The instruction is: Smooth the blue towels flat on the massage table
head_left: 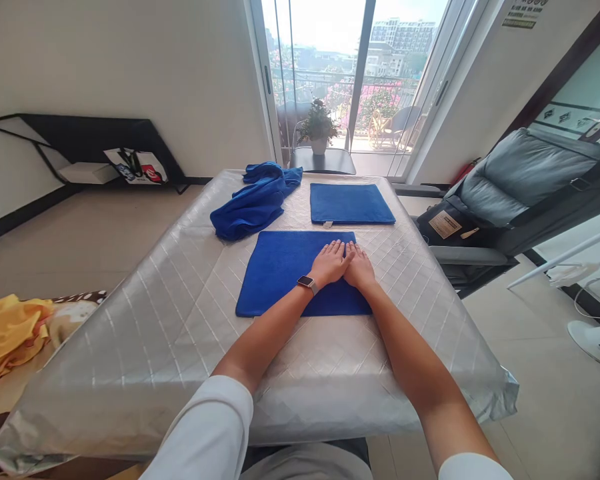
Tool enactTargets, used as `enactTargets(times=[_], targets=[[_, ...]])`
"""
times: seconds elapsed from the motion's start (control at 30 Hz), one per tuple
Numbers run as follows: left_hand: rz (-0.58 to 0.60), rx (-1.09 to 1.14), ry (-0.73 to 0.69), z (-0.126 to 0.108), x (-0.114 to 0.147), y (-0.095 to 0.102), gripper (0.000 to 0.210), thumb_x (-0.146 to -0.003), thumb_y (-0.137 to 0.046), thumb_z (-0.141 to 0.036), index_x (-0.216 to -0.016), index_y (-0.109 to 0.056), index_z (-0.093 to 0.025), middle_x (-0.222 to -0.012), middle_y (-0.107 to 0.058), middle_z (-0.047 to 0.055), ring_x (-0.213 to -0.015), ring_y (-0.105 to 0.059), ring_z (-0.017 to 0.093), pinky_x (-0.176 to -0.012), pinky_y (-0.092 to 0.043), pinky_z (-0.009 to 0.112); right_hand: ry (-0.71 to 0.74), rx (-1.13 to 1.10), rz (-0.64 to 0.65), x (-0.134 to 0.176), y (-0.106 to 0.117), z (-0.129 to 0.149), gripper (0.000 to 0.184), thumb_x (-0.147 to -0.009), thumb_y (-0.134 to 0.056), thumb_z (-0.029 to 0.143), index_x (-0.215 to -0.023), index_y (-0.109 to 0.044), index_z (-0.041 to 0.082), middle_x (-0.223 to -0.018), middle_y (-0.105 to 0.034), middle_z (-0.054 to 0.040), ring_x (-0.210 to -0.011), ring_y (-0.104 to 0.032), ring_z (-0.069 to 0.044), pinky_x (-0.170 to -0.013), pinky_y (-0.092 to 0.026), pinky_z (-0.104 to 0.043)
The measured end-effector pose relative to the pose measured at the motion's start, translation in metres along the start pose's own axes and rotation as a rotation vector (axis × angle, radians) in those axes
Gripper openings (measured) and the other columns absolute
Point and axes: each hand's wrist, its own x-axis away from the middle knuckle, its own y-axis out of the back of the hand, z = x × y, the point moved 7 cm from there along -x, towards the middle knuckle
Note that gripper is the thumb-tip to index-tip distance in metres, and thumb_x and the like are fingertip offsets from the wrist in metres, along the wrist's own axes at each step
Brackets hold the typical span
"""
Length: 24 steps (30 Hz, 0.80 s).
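Rests left hand [331, 264] and right hand [361, 268] palm down by the right edge of the near blue cloth [283, 270], flat on the silver table cover [190, 327]. Has fingers nearly straight, gripping nothing. Probably soft, light, limp, hardly fragile; likely best taken by two corners against sagging.

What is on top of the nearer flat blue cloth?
The left hand and right hand lie palm-down, close together, near the right edge of the nearer blue cloth. The fabric beneath them is covered and cannot be seen.
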Motion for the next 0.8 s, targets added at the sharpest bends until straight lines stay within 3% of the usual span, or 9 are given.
enactTargets(times=[0.2,0.4,0.5,0.6,0.8], targets=[[0.013,-0.045,0.097,0.057,0.031,0.017,0.082,-0.103,-0.007,-0.065,-0.163,-0.031,-0.014,-0.169,-0.029,0.009,-0.158,-0.021,0.023,-0.13,-0.015,0.041,-0.043,-0.03,0.009,-0.003,0.0,0.001,0.068,-0.108,-0.017,0.045,-0.164,-0.023,0.008,-0.172,-0.018,-0.0124,-0.159,-0.014,-0.024,-0.128,-0.013,-0.041],[0.024,-0.107,0.26,0.137,0.082,0.039,0.087,-0.102,-0.005,-0.067,-0.163,-0.027,-0.009,-0.17,-0.025,0.012,-0.158,-0.019,0.025,-0.13,-0.014,0.042,-0.045,-0.02,0.015,-0.001,0.003,0.003,0.068,-0.108,-0.019,0.044,-0.163,-0.023,0.005,-0.172,-0.018,-0.0122,-0.159,-0.014,-0.024,-0.128,-0.012,-0.04],[-0.001,-0.126,0.313,0.165,0.105,0.047,0.09,-0.101,-0.003,-0.067,-0.162,-0.026,-0.005,-0.17,-0.025,0.015,-0.158,-0.02,0.026,-0.13,-0.014,0.043,-0.039,-0.005,0.014,-0.001,0.004,0.003,0.068,-0.108,-0.019,0.043,-0.163,-0.023,0.004,-0.172,-0.018,-0.0123,-0.159,-0.015,-0.024,-0.128,-0.013,-0.04],[0.003,-0.129,0.343,0.175,0.115,0.05,0.093,-0.101,-0.002,-0.068,-0.162,-0.025,-0.002,-0.17,-0.024,0.017,-0.158,-0.019,0.027,-0.13,-0.015,0.043,-0.041,0.017,0.01,-0.002,0.003,0.002,0.067,-0.108,-0.019,0.043,-0.163,-0.023,0.005,-0.172,-0.019,-0.0122,-0.159,-0.016,-0.023,-0.128,-0.013,-0.04],[0.025,-0.13,0.362,0.17,0.114,0.052,0.091,-0.102,-0.005,-0.067,-0.162,-0.024,-0.001,-0.17,-0.021,0.017,-0.159,-0.017,0.028,-0.13,-0.013,0.042,-0.046,0.051,0.009,-0.005,-0.001,0.0,0.068,-0.108,-0.019,0.044,-0.164,-0.022,0.005,-0.172,-0.019,-0.0128,-0.159,-0.016,-0.023,-0.128,-0.015,-0.04]])
